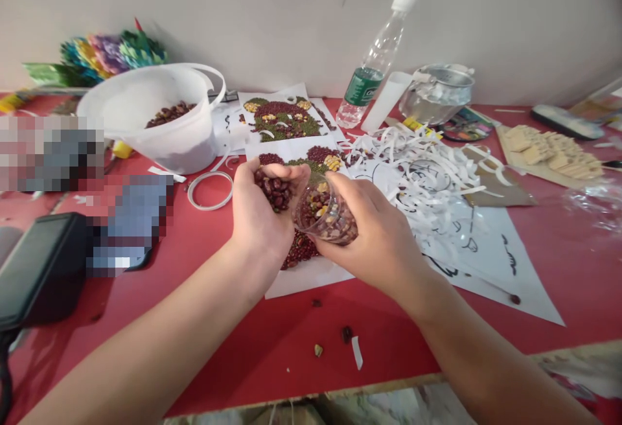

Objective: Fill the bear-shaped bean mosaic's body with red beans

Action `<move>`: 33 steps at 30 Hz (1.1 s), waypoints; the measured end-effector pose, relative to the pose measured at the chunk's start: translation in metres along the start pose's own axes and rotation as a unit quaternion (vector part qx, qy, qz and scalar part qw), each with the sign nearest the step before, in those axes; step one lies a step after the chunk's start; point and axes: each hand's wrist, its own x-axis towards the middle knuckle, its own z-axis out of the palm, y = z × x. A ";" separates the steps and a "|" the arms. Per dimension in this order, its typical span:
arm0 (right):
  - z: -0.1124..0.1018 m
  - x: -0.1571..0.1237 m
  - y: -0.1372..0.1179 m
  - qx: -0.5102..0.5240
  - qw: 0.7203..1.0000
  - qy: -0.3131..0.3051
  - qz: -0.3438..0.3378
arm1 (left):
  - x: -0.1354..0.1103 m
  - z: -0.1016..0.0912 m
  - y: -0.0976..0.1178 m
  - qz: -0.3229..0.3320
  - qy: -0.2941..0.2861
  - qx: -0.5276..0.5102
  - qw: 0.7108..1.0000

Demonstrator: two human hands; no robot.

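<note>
First comes a big white bucket [165, 145] with some beans in it. Next, a thin white ring [210, 207] lies flat on the red table [214, 360]. The left hand [257, 218] makes a little bowl, its fingers curled round dark red beans [276, 192]. Just beside it is a clear cup [335, 221] with more beans, tipped so its mouth is near that hand. The right hand [383, 234] has its fingers wrapped round the cup. Under both hands is a paper [284, 287] with beans on it. Farther right sit curly paper strips [418, 156], then small wooden bits [554, 153].
</note>
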 end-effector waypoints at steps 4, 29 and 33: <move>0.003 -0.001 0.001 -0.004 1.000 0.018 -0.010 | -0.003 0.000 0.001 0.016 -0.009 0.019 1.000; 0.013 -0.004 0.003 -0.029 0.996 0.062 -0.054 | -0.010 -0.003 -0.002 0.095 -0.037 0.083 0.991; 0.011 -0.005 0.003 -0.026 0.996 0.069 -0.052 | -0.009 -0.002 -0.001 0.083 -0.034 0.062 0.994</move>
